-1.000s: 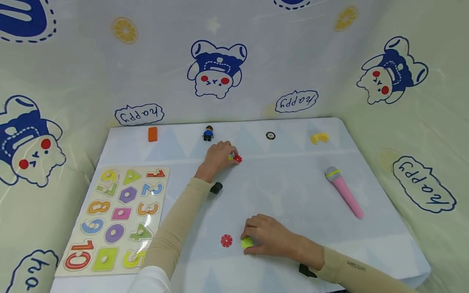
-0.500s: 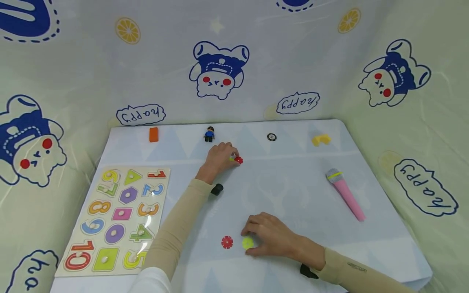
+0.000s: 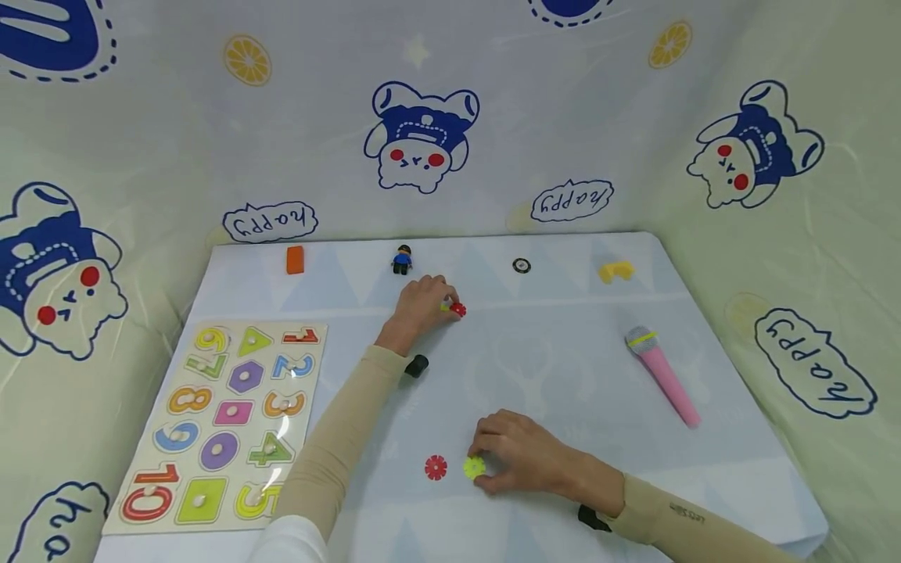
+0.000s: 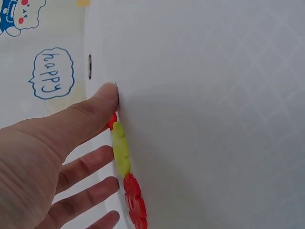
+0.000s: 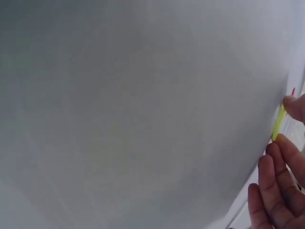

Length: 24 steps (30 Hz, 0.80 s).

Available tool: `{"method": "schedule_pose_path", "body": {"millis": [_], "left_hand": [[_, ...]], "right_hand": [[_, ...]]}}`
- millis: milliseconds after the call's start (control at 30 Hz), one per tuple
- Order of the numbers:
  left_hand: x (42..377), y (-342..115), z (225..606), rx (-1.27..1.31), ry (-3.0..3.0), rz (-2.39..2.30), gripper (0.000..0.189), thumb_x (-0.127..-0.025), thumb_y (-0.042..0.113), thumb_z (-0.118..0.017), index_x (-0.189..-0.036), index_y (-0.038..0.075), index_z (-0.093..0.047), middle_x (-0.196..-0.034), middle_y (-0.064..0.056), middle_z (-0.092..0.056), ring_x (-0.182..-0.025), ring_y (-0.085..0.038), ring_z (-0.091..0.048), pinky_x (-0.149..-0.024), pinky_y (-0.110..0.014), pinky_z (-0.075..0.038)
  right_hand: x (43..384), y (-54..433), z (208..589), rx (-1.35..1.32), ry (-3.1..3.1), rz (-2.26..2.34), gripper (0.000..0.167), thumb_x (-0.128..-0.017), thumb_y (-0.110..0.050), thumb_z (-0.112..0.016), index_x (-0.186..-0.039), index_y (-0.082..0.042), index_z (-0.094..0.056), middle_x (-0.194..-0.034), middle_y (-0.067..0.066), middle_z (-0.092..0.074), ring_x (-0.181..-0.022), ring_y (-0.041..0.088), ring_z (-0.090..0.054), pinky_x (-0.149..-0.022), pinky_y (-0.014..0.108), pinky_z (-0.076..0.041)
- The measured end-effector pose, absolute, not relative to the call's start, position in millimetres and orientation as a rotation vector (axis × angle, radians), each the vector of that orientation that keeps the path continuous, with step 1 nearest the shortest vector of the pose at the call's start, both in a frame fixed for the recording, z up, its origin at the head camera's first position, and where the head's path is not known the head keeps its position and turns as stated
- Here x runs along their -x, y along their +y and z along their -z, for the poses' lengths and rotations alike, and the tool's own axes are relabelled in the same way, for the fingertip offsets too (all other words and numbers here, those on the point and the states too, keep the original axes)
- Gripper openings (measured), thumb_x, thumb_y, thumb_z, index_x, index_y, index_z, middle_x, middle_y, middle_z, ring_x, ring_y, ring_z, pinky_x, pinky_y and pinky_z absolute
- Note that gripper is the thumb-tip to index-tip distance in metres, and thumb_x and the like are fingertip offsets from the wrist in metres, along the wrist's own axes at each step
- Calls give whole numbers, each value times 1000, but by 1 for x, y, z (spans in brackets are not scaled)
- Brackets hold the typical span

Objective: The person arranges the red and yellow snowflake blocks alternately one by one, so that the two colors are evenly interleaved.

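Note:
On the far half of the table, my left hand (image 3: 422, 305) pinches a red snowflake disc (image 3: 458, 310) with its thumb at the edge. The left wrist view has a yellow-green snowflake disc (image 4: 120, 148) beside it and another red snowflake disc (image 4: 135, 202) further along, in a row. From the head these are partly hidden under the hand. Nearer the front, my right hand (image 3: 521, 453) pinches a single yellow-green snowflake disc (image 3: 475, 467) between thumb and fingers, flat at the tabletop. A loose red snowflake disc (image 3: 436, 467) lies just left of it.
A number-and-shape puzzle board (image 3: 232, 410) lies at left, partly under the left forearm. Along the back edge stand an orange block (image 3: 295, 259), a toy figure (image 3: 402, 259), a small black ring (image 3: 522, 266) and a yellow piece (image 3: 616, 271). A pink microphone (image 3: 665, 379) lies right.
The right fingers have shifted slightly at the yellow-green disc, which now shows its notched face more plainly. The left hand stays in place on the red disc.

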State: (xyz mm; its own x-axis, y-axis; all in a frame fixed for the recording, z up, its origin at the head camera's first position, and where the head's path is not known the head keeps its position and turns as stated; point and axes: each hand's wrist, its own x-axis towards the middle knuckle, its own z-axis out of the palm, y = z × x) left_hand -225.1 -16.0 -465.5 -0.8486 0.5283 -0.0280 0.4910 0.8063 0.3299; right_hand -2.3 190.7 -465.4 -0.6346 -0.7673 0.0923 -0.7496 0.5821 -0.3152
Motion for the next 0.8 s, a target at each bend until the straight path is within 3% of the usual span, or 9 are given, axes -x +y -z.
{"method": "schedule_pose_path", "body": {"millis": [167,367,533,800], "left_hand": [[224,-15,466,-821,2872,-473,31,-99,41,-82,-122,21,-83,-119,-4,-70,-108,-26,-64,-94,-43,-56],[224,-15,465,-813,2880,-450,30,-99,41,-82,-122,22,-83,-116,-4,-70,-105,-26,-64,-93,-43,-56],[224,-15,466,-817,2874,-450,30,-99,40,-82,-122,21,-83,-117,-4,-70,-107,-26,-63,-94,-43,-55],[226,-16,467,-824,2889,-444,29,-98,40,-83,-121,22,-84,-115,-4,-70,-102,-25,-63,-89,-41,-56]], "right_hand": [[35,196,457,1133,2799,557,27,-86,-30,-93,-106,-15,-83,-102,-7,-73,-96,10,-67,-92,34,-60],[110,207,457,773,2889,590,28,-88,-24,-92,-109,-8,-82,-102,-1,-76,-92,14,-69,-90,40,-61],[162,212,459,536,2912,613,30,-92,-23,-89,-114,-3,-80,-105,6,-75,-99,22,-71,-93,41,-60],[198,199,455,478,2883,588,32,-95,-24,-87,-119,-3,-80,-111,9,-74,-105,26,-71,-97,43,-59]]}}
